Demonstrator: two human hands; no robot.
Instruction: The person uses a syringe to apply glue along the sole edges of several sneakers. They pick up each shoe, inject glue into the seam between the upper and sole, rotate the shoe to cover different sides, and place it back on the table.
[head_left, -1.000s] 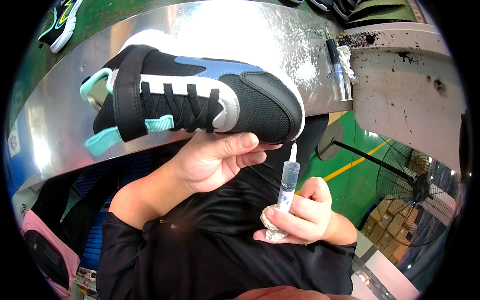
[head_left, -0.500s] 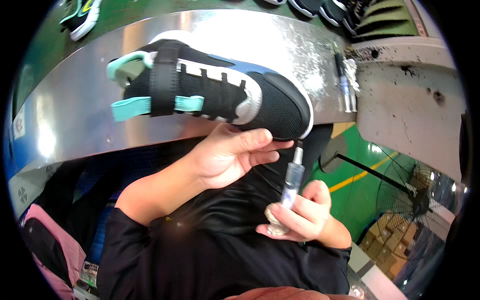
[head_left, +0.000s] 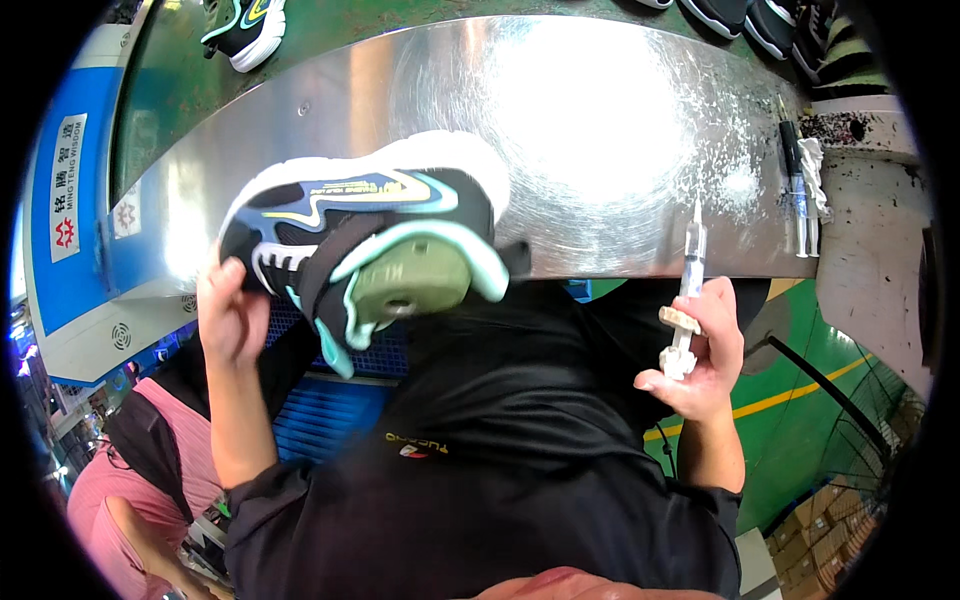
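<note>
A black sneaker with a white sole, blue side panel and mint collar is gripped at its toe by my left hand. It is tilted so its side and opening show, with a green shoe last inside. My right hand holds a clear syringe, its tip pointing away from me over the metal table's near edge. Whitish lumps cling around the syringe's flange and plunger end. The syringe tip is apart from the sneaker.
The shiny metal tabletop carries dried white residue. At its right lie another syringe and crumpled white material. More shoes stand at the far right, one shoe at the far left. A person in pink is at lower left.
The sneaker has turned round from toe-right to toe-left, my left hand moving left with its toe. My right hand has moved right and away from me with the syringe, leaving the shoe's toe.
</note>
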